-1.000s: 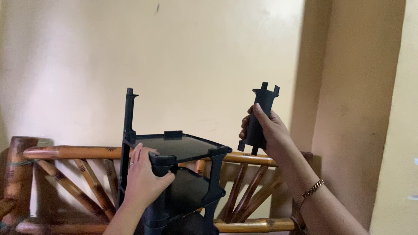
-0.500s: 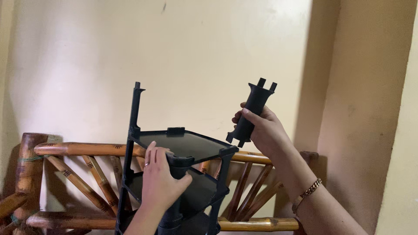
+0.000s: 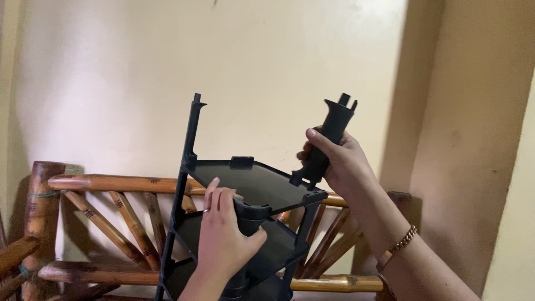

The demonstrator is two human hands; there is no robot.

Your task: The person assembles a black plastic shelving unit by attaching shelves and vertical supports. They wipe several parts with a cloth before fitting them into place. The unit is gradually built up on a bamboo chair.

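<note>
A black plastic corner rack with stacked shelves stands in front of me, one upright post rising at its far left corner. My left hand grips the front socket of the top shelf. My right hand holds a short black post piece, tilted, with its lower end just above the right corner of the top shelf. A gold bracelet circles my right wrist.
Behind the rack is a bamboo chair back with fanned slats. A cream wall fills the background, and a wall corner juts out on the right.
My right hand has brought the black post piece down and left, toward the right corner of the top shelf. My left hand stays on the front socket. The view has shifted slightly.
</note>
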